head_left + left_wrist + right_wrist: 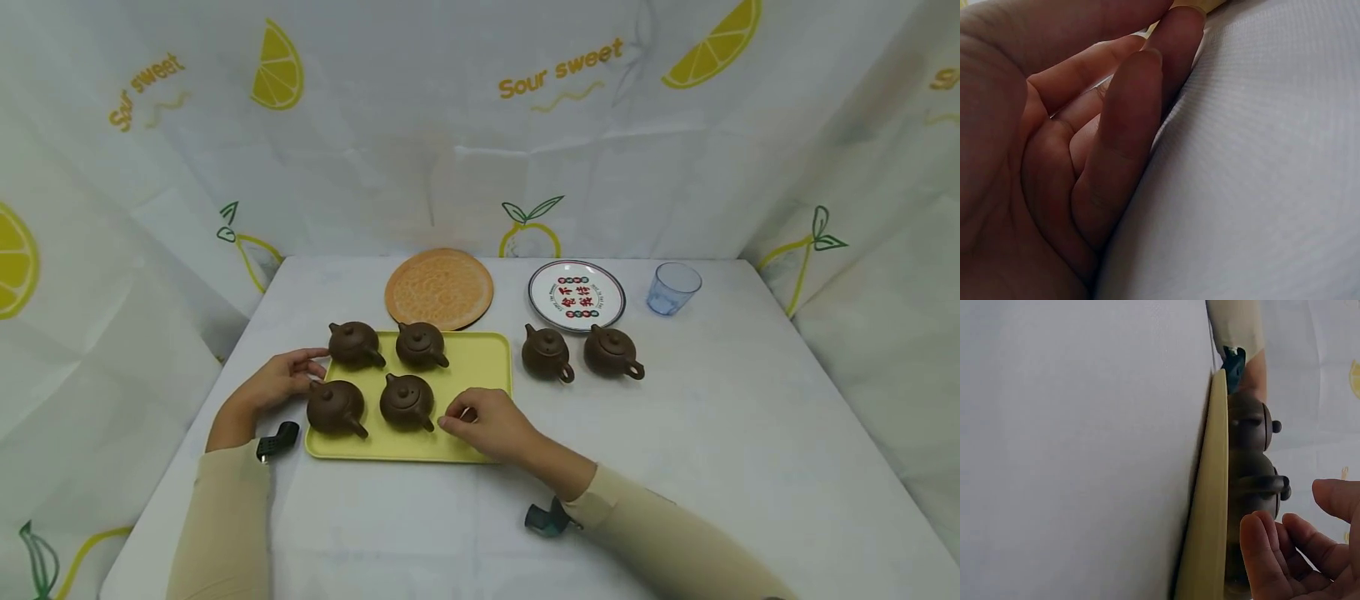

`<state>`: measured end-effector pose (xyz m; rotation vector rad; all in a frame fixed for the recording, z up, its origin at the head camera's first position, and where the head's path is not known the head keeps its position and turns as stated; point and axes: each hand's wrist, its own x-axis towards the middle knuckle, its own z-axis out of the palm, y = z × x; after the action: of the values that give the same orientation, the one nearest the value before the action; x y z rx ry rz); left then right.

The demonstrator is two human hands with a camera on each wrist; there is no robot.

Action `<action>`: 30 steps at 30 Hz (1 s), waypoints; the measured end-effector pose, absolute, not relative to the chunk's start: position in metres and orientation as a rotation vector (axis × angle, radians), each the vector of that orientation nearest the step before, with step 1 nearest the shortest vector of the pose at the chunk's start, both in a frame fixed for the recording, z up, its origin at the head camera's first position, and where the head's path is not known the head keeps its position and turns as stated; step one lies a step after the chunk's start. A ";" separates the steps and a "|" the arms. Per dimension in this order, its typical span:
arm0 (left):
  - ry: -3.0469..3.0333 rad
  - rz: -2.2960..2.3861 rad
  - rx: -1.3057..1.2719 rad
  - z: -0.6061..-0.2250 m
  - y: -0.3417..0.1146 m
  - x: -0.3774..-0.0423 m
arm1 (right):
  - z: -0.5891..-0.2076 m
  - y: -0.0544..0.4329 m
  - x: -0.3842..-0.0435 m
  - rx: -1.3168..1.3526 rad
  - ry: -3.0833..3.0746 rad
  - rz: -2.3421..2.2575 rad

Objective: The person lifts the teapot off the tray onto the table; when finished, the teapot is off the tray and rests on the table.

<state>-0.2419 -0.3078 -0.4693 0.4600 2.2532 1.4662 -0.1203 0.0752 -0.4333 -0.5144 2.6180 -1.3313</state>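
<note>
Several brown clay teapots stand on a yellow tray, in a back and a front row. My left hand rests on the table by the tray's left edge, fingertips close to the back left teapot and front left teapot; contact is unclear. The left wrist view shows its fingers loosely bent, holding nothing visible. Over the tray's right part, my right hand is beside the handle of the front right teapot. In the right wrist view its thumb and fingers are apart, with nothing between them.
Right of the tray stand two more brown teapots, one nearer and one farther right. Behind are a round woven-look mat, a white plate with red characters, and a blue glass. White printed cloth surrounds the table.
</note>
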 end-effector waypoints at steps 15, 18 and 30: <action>2.280 1.442 0.437 -0.474 -0.310 -0.237 | -0.443 0.046 -0.122 -0.624 2.700 -1.186; 2.278 1.445 0.452 -0.477 -0.311 -0.239 | -0.441 0.048 -0.121 -0.607 2.714 -1.195; 2.279 1.454 0.507 -0.477 -0.313 -0.241 | -0.431 0.096 -0.114 -0.618 2.733 -1.424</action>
<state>-0.2410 -0.3127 -0.4772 0.5071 2.2795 1.4542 -0.1138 0.0958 -0.4307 -0.6176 2.7335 -1.4237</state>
